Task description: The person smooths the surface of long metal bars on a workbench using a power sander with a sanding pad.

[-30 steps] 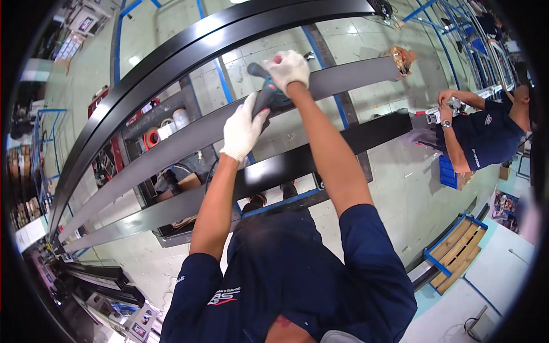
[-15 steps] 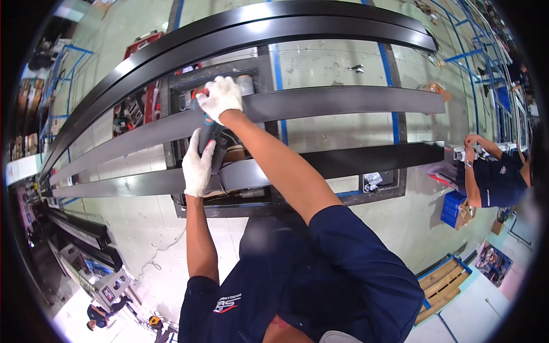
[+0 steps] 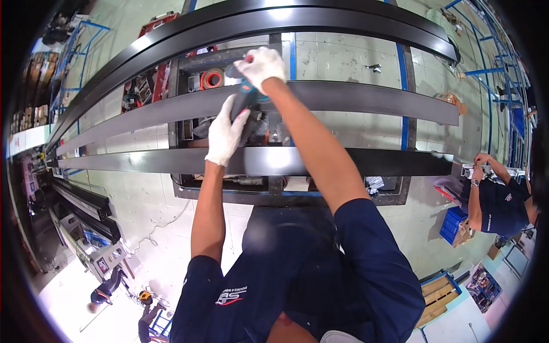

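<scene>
Both my gloved hands are on a teal-and-dark angle grinder [image 3: 244,108], which lies across the middle grey metal bar [image 3: 366,104]. My left hand [image 3: 226,132] wraps the rear of its body, between the middle bar and the nearer dark bar [image 3: 326,162]. Further forward, my right hand [image 3: 263,67] closes over the front end, at the far edge of the middle bar. A bit of red shows by its fingers. The grinder's working face is hidden under the hand and tool.
Long black profiles [image 3: 320,20] span the far side. Below the bars, a dark frame [image 3: 177,134] holds an orange roll [image 3: 211,78] and loose items. At right, a person [image 3: 497,197] works near a blue crate [image 3: 452,224]. A wooden pallet [image 3: 440,294] lies lower right.
Both hands and the grinder have moved right along the middle bar. The orange roll now shows to their left. The whole view has shifted a little.
</scene>
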The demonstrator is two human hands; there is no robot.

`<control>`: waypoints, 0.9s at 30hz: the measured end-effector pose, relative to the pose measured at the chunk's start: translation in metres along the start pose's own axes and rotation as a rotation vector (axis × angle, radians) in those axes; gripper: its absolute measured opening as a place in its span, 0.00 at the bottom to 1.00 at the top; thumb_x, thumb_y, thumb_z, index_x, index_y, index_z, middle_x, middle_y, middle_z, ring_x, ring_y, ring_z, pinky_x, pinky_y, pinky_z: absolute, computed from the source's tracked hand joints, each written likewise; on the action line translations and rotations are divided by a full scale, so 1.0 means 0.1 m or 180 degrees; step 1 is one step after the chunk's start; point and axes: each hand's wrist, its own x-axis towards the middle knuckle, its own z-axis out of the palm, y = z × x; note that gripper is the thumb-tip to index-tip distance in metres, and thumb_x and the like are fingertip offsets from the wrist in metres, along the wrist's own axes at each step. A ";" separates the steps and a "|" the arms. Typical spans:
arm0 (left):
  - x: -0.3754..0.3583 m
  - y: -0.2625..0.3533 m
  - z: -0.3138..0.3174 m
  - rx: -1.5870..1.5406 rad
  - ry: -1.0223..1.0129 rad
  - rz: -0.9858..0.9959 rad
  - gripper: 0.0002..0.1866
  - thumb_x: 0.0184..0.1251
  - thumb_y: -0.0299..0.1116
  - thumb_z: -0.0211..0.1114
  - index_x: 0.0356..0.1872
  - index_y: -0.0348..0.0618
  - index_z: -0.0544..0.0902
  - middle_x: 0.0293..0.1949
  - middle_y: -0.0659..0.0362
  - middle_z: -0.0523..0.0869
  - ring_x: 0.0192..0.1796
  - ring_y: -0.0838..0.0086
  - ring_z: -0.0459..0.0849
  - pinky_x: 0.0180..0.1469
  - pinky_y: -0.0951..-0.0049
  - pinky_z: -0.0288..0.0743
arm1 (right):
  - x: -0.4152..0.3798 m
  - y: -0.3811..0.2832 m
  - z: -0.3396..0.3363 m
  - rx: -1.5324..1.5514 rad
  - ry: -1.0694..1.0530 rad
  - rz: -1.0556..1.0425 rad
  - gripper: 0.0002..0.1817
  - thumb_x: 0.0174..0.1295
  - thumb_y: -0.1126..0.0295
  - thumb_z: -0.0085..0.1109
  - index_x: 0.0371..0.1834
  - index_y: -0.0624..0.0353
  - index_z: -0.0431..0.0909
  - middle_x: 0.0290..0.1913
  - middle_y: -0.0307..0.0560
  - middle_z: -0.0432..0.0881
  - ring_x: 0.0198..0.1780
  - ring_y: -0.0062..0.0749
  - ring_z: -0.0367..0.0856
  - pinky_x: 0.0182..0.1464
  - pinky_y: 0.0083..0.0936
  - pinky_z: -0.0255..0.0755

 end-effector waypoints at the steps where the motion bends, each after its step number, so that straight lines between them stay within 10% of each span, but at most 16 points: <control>1: 0.03 0.15 0.17 0.0063 -0.0014 0.0224 0.35 0.83 0.51 0.73 0.83 0.46 0.79 0.60 0.34 0.93 0.64 0.39 0.94 0.65 0.49 0.86 | -0.02 0.23 -0.12 -0.0106 0.0324 -0.0060 0.24 0.70 0.37 0.71 0.44 0.44 0.98 0.56 0.52 0.94 0.60 0.49 0.93 0.67 0.43 0.86; 10: 0.09 1.71 1.85 0.0357 -0.0763 0.1081 0.34 0.84 0.53 0.71 0.83 0.50 0.77 0.57 0.40 0.95 0.59 0.40 0.95 0.61 0.46 0.88 | -0.47 2.47 -1.76 0.0035 0.1624 0.0304 0.29 0.65 0.37 0.78 0.39 0.57 0.96 0.46 0.59 0.94 0.49 0.58 0.93 0.57 0.45 0.85; 14: 0.10 2.45 2.65 0.0395 -0.1245 0.1173 0.33 0.84 0.55 0.70 0.82 0.53 0.76 0.53 0.41 0.95 0.54 0.40 0.96 0.58 0.42 0.88 | -0.72 3.40 -2.55 0.0868 0.1559 0.0771 0.27 0.68 0.43 0.82 0.38 0.62 0.96 0.31 0.41 0.89 0.32 0.28 0.84 0.38 0.33 0.82; 20: 0.05 3.26 3.55 0.0232 -0.1567 0.1593 0.29 0.84 0.56 0.68 0.73 0.50 0.75 0.50 0.38 0.94 0.53 0.37 0.95 0.57 0.38 0.89 | -0.85 4.81 -3.36 0.1698 0.2143 0.0802 0.22 0.67 0.54 0.86 0.36 0.67 0.95 0.28 0.33 0.84 0.32 0.18 0.76 0.37 0.25 0.69; 27: 0.18 3.21 3.46 0.0100 -0.1654 0.1557 0.32 0.85 0.57 0.67 0.77 0.49 0.76 0.49 0.36 0.94 0.53 0.35 0.95 0.58 0.38 0.88 | -0.79 4.64 -3.33 0.1622 0.2320 0.0906 0.21 0.66 0.54 0.86 0.37 0.65 0.96 0.29 0.34 0.86 0.31 0.19 0.75 0.36 0.26 0.70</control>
